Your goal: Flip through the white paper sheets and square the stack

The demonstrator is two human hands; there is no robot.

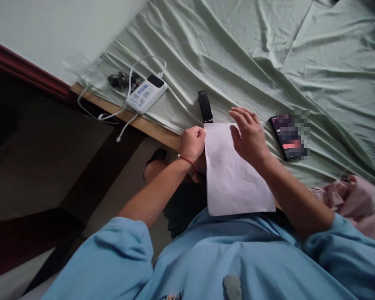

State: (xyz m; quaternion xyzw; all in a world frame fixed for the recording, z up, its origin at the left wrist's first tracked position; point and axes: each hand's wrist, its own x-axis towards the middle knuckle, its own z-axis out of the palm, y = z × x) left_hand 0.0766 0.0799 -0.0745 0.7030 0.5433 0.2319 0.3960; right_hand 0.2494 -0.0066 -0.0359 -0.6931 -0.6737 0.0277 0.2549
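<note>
Flanking paper: stapler, phone.

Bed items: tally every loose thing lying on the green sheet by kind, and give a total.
Paper sheet, under both hands: 1
Black stapler: 1
Phone: 1
White power bank: 1
White cables: cannot tell the count
Pink cloth: 1
Total, cables aside: 5

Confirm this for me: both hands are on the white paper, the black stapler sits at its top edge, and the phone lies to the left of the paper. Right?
Not quite. In the head view the phone lies to the right of the white paper, not the left. The rest holds: left hand and right hand are on the paper, and the black stapler sits at its top edge.
</note>
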